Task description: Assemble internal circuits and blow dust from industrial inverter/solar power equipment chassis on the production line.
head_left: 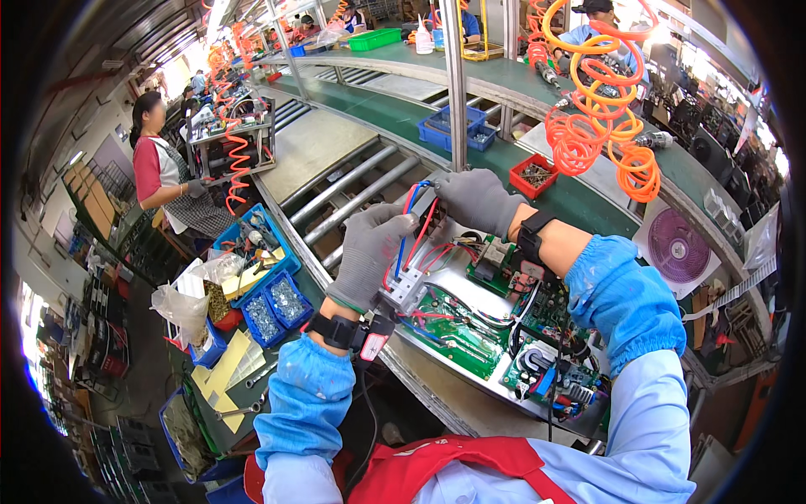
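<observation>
Both of my hands wear grey gloves and are raised over the left end of a metal chassis (470, 290). My left hand (369, 252) is closed, thumb and fingers pinching a bundle of red and blue wires (400, 252). My right hand (480, 200) is closed at the upper bend of the same wires. A small grey piece (426, 200) shows between the hands; its kind is unclear. Below them the wires run down to a silver-white block (407, 291). Green circuit boards (460, 329), a board with cabling (495, 259) and other components fill the chassis.
A roller conveyor (357, 193) lies beyond my hands. At left are blue bins of small hardware (288, 300), wrenches (242, 410) and yellow sheets (222, 370). A red bin of screws (534, 176) sits at right under orange coiled hoses (579, 143). A co-worker (164, 168) stands at far left.
</observation>
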The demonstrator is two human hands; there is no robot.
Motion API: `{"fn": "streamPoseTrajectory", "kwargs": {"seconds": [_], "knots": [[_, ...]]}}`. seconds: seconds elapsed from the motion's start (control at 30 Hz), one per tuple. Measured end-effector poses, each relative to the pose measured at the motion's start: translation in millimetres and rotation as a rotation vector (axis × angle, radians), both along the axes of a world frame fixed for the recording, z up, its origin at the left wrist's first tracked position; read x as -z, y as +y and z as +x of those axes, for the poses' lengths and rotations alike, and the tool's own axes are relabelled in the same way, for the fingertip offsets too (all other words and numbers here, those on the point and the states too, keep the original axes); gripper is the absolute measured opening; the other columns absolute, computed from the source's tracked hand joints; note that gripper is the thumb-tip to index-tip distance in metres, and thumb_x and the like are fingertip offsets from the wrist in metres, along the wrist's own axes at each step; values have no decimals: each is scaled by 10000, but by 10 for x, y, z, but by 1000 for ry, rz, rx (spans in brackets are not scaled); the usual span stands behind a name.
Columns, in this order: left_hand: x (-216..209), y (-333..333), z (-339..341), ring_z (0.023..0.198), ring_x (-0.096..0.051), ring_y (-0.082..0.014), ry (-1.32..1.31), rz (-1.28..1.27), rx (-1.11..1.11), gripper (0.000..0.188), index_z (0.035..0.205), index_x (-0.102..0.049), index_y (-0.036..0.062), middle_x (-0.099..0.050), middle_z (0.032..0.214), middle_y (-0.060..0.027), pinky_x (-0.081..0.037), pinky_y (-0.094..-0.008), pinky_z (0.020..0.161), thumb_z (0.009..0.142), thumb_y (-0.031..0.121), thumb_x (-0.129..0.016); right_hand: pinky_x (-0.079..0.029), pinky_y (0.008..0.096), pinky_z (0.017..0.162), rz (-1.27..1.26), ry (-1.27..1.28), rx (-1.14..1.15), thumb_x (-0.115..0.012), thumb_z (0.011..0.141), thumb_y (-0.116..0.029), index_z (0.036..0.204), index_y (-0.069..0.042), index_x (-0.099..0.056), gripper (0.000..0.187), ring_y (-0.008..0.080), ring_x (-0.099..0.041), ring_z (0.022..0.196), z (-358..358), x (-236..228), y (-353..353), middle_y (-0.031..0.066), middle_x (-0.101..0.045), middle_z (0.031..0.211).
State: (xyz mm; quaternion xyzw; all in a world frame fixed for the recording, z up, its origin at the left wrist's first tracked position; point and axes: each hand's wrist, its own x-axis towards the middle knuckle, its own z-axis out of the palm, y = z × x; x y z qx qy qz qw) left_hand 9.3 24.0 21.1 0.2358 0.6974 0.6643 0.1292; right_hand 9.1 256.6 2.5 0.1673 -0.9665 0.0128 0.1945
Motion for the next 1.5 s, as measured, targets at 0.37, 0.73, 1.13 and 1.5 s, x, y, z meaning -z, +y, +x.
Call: {"fn": "streamPoseTrajectory", "kwargs": {"seconds": [0.37,0.73,1.13,1.5], "knots": [[-12,10,11,766,-601,-102,-32,46,55,337,1019,-697,-76,-678,857,-61,-475,-229,712,858,216,-649,-517,426,743,-631,-218,7,-632,823,-266,1072,-93,-663,305,341,-670,846,342,-448,-42,162,-679,855],[34,-29,-26,735,-602,-143,66,-48,-25,220,850,-669,-7,-641,800,-70,-499,-279,718,796,205,-697,-520,353,722,-598,-348,13,-618,846,-183,1034,-10,-639,256,236,-653,765,298,-192,-101,171,-676,872],[61,-16,-16,795,-614,-276,541,-491,-76,282,813,-611,-17,-604,847,-168,-493,-367,754,682,207,-722,-524,446,731,-312,-85,-39,-635,834,-163,1018,-63,-617,210,364,-675,854,208,26,-152,179,-689,886],[85,-20,4,902,-630,-349,535,-441,-50,251,908,-640,6,-602,994,-185,-507,-410,811,706,140,-708,-530,428,720,-453,-141,228,-629,838,-214,1034,-54,-627,252,339,-675,839,322,-311,-79,199,-681,890]]}}
